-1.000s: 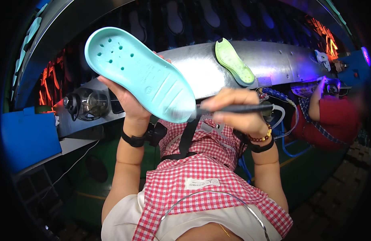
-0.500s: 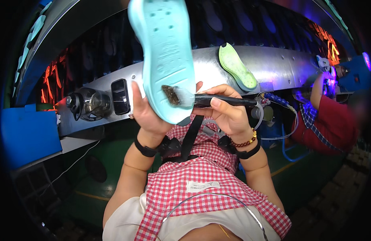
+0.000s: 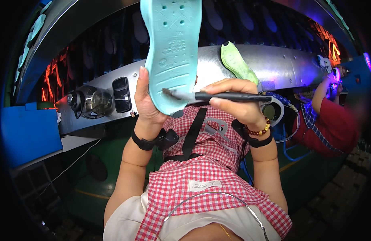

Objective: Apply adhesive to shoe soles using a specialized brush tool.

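Observation:
My left hand (image 3: 146, 102) grips the heel end of a turquoise shoe sole (image 3: 173, 52), with fingers behind it and the thumb along its left edge. The sole's grooved face is towards me and its far end runs out at the top of the picture. In my right hand (image 3: 243, 106) is a brush (image 3: 229, 97) with a black handle and a thin clear tube at its rear. Its dark bristles, blurred, lie over the sole near the heel. A small dark patch marks the heel's lower edge.
A lime-green sole (image 3: 237, 62) lies on the curved metal bench (image 3: 282, 66). To the left are a black phone (image 3: 121, 95), a clear jug (image 3: 96, 102) and a blue box (image 3: 32, 134). A co-worker in red (image 3: 332, 124) sits at the right. Hoses (image 3: 282, 98) hang beside my right wrist.
The sole has shifted a little to the right. My right hand has moved right, and the brush has turned so its bristles look narrower on the heel area.

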Demonstrator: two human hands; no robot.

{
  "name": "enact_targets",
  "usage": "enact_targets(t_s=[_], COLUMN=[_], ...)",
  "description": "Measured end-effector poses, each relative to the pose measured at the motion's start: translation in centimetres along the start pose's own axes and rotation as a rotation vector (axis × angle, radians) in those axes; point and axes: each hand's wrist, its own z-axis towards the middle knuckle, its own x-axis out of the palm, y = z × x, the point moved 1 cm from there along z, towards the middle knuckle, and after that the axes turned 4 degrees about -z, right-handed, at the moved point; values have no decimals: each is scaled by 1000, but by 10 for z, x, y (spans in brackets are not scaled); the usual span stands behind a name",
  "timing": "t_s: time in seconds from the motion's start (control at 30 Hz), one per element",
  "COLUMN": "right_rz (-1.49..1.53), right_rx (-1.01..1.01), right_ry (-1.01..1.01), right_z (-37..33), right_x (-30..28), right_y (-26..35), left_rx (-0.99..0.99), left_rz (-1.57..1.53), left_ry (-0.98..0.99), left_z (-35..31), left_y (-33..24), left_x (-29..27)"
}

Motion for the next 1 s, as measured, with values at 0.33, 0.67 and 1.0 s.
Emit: enact_targets(t_s=[0.33,0.67,1.0], right_rz=[-64,-378,-566], right_rx=[-217,-292,-364], right_ry=[334,630,590], right_z=[-5,8,8], right_x=[5,-22,-36], right_y=[15,26,30], left_rx=[-161,-609,-662], left_rz=[-63,240,385], left_ry=[48,-196,-243], left_z=[7,0,-5], left_y=[-19,-21,-27], left_x=[-7,-3,3])
